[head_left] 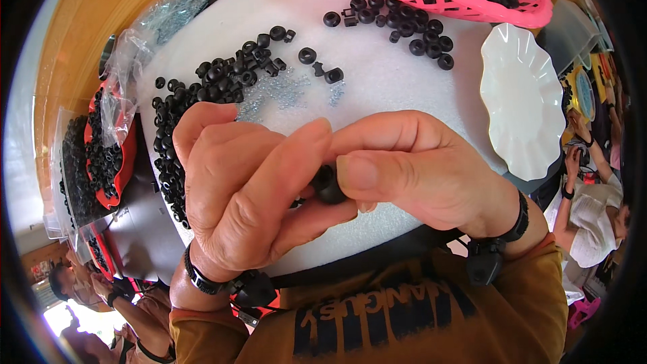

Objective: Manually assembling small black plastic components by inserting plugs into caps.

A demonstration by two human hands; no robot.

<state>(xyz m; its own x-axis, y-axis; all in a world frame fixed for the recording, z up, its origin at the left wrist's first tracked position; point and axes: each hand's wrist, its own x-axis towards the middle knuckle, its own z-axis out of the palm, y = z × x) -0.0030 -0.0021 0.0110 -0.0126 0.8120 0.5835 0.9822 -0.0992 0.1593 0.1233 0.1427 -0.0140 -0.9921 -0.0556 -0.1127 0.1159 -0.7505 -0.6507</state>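
The piece [330, 192], black and rounded with a hole through it, is up between the two hands, over the near half of the mat [397, 94]. It sits below and to the left of the right thumb's tip, with the left thumb beneath it. The left hand [236, 189] has its fingers closed around the piece from the left; the right hand [424, 175] has thumb and forefinger pinched at its right side. Both touch it, so neither is nearer. The hole seems turned up toward the left forefinger (its long axis I cannot tell, the fingers hide too much). Loose black parts [229, 77] line the mat's left edge, beside clear bits [276, 94]; the pink basket [431, 7] is at the far right corner, the white dish [526, 104] along the right edge.
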